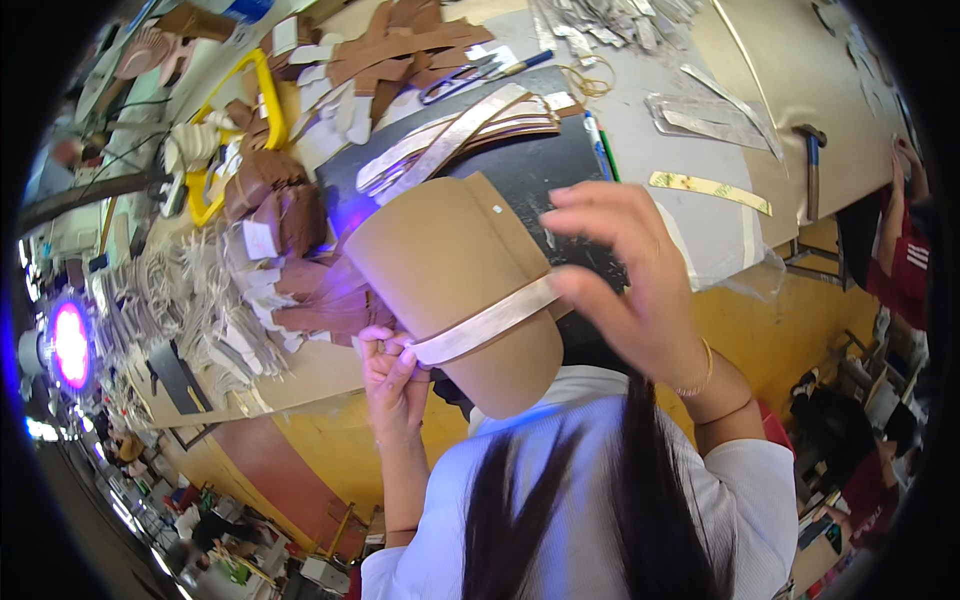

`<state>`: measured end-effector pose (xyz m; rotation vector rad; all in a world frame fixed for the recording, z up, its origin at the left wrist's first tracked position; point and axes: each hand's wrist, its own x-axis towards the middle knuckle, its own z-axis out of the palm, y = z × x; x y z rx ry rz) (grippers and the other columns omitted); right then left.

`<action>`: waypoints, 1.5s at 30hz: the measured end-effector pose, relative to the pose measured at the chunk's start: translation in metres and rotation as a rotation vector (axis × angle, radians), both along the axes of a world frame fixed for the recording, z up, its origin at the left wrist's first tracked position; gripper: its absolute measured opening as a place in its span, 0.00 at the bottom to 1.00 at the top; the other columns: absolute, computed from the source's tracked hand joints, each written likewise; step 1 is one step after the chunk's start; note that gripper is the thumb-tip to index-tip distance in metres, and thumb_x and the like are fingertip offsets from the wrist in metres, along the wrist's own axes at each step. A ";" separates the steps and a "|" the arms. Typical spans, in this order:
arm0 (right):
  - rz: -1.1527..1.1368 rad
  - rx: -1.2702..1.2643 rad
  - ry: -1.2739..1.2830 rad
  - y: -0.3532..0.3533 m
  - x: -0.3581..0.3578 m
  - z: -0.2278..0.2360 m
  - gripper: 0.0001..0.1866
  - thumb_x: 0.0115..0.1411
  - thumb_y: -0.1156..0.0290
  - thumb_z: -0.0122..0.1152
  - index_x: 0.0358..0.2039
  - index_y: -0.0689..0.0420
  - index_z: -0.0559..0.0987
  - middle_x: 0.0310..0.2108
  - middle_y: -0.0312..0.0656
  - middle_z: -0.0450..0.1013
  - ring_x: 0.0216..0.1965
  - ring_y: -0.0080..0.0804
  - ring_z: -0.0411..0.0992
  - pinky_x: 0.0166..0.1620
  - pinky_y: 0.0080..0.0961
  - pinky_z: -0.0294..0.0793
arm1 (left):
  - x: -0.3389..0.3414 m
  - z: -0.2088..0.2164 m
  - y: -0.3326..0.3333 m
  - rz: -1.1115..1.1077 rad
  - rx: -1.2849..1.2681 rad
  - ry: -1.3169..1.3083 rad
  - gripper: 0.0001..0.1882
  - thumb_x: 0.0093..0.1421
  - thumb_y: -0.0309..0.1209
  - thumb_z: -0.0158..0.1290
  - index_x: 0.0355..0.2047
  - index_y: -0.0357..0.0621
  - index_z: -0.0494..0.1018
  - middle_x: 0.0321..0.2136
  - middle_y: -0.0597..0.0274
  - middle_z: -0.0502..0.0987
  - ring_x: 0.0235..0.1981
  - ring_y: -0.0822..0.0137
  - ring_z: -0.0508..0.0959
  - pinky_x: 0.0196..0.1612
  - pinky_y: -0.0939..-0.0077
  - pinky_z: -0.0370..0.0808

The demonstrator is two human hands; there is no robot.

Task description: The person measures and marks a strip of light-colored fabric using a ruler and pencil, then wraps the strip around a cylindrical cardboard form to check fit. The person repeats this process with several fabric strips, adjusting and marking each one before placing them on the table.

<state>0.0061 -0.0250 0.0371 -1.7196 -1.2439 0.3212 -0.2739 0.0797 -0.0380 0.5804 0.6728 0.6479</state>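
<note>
A large tan panel (445, 245), leather-like with a rounded lower end, is in front of me, its far part over a black mat (575, 155). Across its lower part runs a narrow whitish strip (490, 322). My left hand (388, 378) pinches the strip's left end between thumb and fingers at the panel's edge. On the other side, my right hand (630, 275) has its fingers spread, the thumb close to the strip's right end; whether it touches cannot be made out. Just beyond the panel lies a bundle of whitish and brown strips (465, 135).
Brown cut pieces (410, 50), scissors (460, 82) and a yellow frame (275, 100) lie at the far left. Pale strips (185, 290) are heaped at left, near a glowing lamp (70, 342). A hammer (813, 172) rests at right, near another person's red sleeve (912, 270).
</note>
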 end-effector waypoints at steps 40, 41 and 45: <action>0.142 0.188 1.134 -0.025 -0.005 0.012 0.50 0.58 0.86 0.59 0.71 0.49 0.38 0.48 0.57 0.74 0.55 0.35 0.72 0.55 0.28 0.74 | 0.018 0.010 0.021 0.027 0.295 0.137 0.20 0.61 0.20 0.54 0.52 0.42 0.63 0.33 0.55 0.74 0.29 0.65 0.76 0.34 0.75 0.75; 0.129 0.207 1.084 -0.023 -0.005 0.015 0.50 0.58 0.86 0.59 0.71 0.49 0.39 0.47 0.57 0.74 0.54 0.34 0.73 0.54 0.28 0.74 | 0.020 0.013 0.025 0.032 0.321 0.147 0.20 0.61 0.20 0.54 0.51 0.42 0.63 0.32 0.55 0.74 0.29 0.66 0.76 0.34 0.75 0.75; 0.045 0.186 1.075 -0.011 0.000 0.006 0.43 0.58 0.85 0.60 0.68 0.54 0.48 0.44 0.52 0.75 0.47 0.30 0.76 0.50 0.24 0.76 | 0.029 0.023 0.042 0.030 0.366 0.169 0.17 0.60 0.22 0.56 0.49 0.38 0.66 0.33 0.56 0.75 0.30 0.67 0.76 0.34 0.77 0.73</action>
